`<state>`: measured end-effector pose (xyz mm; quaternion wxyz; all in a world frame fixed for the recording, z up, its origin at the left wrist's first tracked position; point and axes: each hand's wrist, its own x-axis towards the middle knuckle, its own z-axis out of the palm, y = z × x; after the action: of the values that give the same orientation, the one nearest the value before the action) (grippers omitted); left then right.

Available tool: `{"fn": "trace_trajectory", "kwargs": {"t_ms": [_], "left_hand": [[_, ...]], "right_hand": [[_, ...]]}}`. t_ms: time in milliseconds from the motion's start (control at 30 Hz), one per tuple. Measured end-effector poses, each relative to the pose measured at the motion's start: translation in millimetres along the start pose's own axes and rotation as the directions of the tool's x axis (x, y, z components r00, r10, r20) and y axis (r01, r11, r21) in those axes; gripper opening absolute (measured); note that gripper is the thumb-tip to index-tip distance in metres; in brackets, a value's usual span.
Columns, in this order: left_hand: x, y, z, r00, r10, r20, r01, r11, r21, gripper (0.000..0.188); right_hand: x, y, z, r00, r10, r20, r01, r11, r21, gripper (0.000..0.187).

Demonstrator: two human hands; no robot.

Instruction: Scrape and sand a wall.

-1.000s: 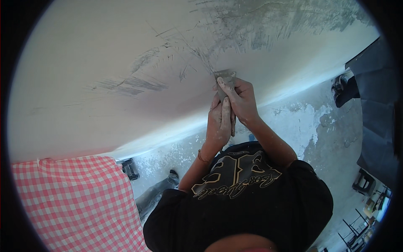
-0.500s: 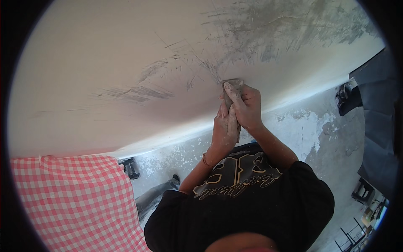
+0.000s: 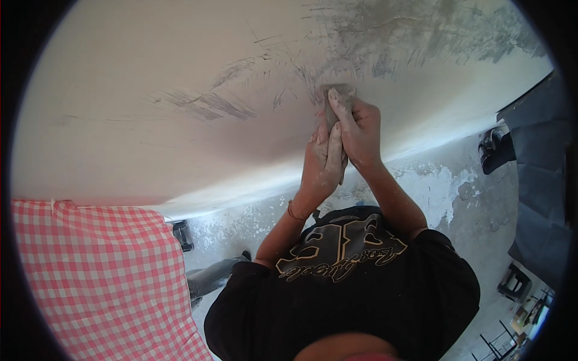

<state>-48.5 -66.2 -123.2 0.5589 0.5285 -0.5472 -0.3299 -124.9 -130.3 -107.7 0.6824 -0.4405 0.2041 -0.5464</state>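
Both hands are together on a dusty grey scraper (image 3: 330, 115), its broad end against the pale wall (image 3: 150, 66). My right hand (image 3: 362, 133) grips it near the broad end, the thumb stretched along its face. Lower down, my left hand (image 3: 322, 157) presses round the narrower part, fingers pointing up the tool. The fingers behind the scraper are hidden. Whitish dust coats both hands. Dark scratches (image 3: 223, 107) mark the wall left of the tool, and a large scraped grey patch (image 3: 409, 36) spreads above and to the right.
A red-and-white checked cloth (image 3: 102, 271) covers something at the left. Dark grey sheeting (image 3: 539, 174) hangs at the right. Someone's leg (image 3: 208, 280) and a dark shoe (image 3: 497, 147) show near the floor. A black stool (image 3: 515, 283) stands on the white-splotched floor (image 3: 433, 186).
Both hands and the scraper have moved up along the wall, slightly to the right. The grip looks the same. The view has shifted a little.
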Motion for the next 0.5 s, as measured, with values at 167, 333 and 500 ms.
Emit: {"fn": "trace_trajectory", "kwargs": {"t_ms": [167, 333, 500], "left_hand": [[-26, -10, -5, 0.962, -0.269, 0.046, 0.273, 0.953, -0.132, 0.044], [-26, -1, -12, 0.948, -0.316, 0.045, 0.318, 0.924, -0.215, 0.048], [-25, 1, -9, 0.918, -0.382, 0.105, 0.397, 0.884, -0.247, 0.049]], "right_hand": [[-32, 16, -25, 0.994, -0.097, -0.050, 0.074, 0.935, -0.346, 0.027], [-55, 12, -42, 0.952, -0.302, 0.042, 0.261, 0.735, -0.626, 0.021], [-51, -2, -48, 0.785, -0.381, 0.489, 0.556, 0.085, -0.827, 0.051]]}}
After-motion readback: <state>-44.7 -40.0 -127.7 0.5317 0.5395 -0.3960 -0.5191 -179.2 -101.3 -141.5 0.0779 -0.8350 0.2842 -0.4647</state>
